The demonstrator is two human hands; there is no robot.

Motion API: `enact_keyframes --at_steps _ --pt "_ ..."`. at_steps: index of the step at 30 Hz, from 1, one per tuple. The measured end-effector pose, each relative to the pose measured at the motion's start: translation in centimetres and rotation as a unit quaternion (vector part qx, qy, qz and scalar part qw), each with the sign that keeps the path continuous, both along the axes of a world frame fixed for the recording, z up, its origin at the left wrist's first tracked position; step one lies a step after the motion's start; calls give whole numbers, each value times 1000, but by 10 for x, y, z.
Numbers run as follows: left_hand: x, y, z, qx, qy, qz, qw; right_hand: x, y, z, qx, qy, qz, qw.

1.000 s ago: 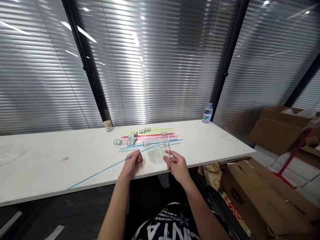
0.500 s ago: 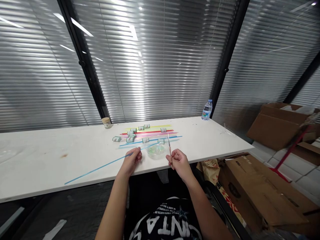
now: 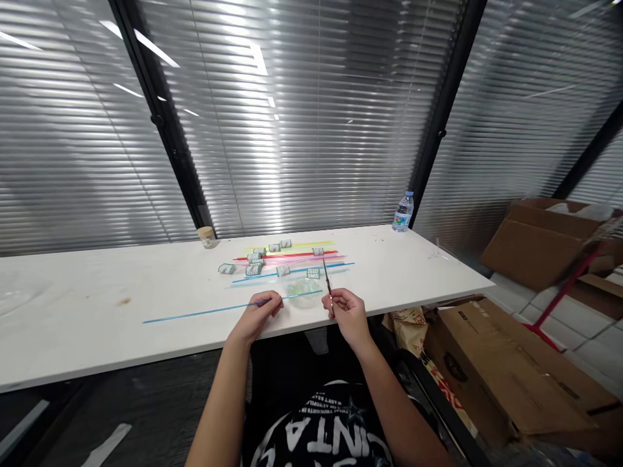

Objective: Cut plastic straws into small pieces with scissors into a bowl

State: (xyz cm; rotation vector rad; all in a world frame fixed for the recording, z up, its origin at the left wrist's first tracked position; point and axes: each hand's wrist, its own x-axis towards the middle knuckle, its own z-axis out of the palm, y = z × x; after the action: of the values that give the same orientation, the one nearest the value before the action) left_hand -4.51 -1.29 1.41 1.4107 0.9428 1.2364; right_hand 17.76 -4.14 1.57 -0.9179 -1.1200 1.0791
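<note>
My left hand [image 3: 257, 317] pinches a long thin blue straw [image 3: 204, 312] that lies across the white table [image 3: 97, 311], its free end pointing left. My right hand [image 3: 346, 313] holds small scissors [image 3: 327, 283] with the blades pointing up and away. Between the hands sits a clear shallow bowl [image 3: 304, 293] of small cut pieces. Behind it lie coloured straws [image 3: 292, 258] in yellow, red, pink and blue, with several small green-and-white rolls [image 3: 254, 266] among them.
A small tan cup [image 3: 207, 237] and a water bottle [image 3: 403, 213] stand at the table's far edge by the blinds. Cardboard boxes [image 3: 506, 370] and a red stand [image 3: 559, 301] fill the floor at the right.
My left hand swung the blue straw so it now lies nearly level along the table instead of slanting toward the near edge. The scissors tilted slightly left.
</note>
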Motion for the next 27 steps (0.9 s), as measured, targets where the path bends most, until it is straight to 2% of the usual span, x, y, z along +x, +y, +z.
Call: enact_keyframes --at_steps 5,12,22,27 --pt "3 0 3 -26 -53 48 997 8 0 -5 -54 -10 68 996" --pt "4 0 4 -48 -65 63 995 8 -4 -10 -114 -77 146 980" --pt "7 -2 9 -47 -76 65 994 2 -6 -5 -132 -98 144 976" --pt "7 -3 10 -42 -52 65 996 0 -7 -2 -130 -95 132 978"
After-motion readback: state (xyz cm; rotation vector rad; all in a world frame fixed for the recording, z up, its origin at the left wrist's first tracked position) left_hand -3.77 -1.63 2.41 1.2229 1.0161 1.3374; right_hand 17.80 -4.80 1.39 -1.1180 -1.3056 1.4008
